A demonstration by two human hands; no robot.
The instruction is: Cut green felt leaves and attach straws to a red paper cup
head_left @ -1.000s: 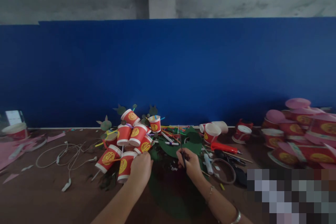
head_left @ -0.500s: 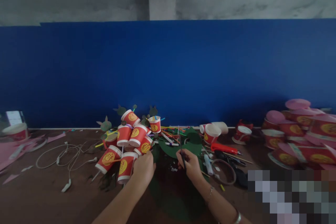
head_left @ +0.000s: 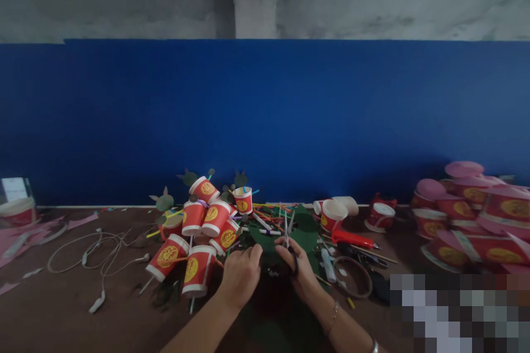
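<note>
My right hand [head_left: 301, 269] has its fingers through the dark handles of a pair of scissors [head_left: 288, 228], whose blades point away from me and stand apart. Beside it on the left, my left hand [head_left: 242, 274] is closed, thumb side up; whatever its fingers pinch is hidden. Dark green paper [head_left: 306, 226] lies just beyond both hands. Small white scraps [head_left: 273, 272] lie on the table between them. Close to my left hand, a red-and-white paper cup [head_left: 199, 271] with a straw stands at the front of a cluster of similar cups.
White earphones [head_left: 97, 302] with a tangled cord lie left. Colored straws [head_left: 269, 212] are heaped behind the hands. To the right are a glue stick [head_left: 328, 265], a roll of tape [head_left: 354, 277], a red-handled tool [head_left: 354, 238] and stacked cups with pink paper [head_left: 467, 204].
The scissors have opened and tilted, so both blades now show. My left hand has moved right, away from the front cup and closer to my right hand. The view has shifted slightly.
</note>
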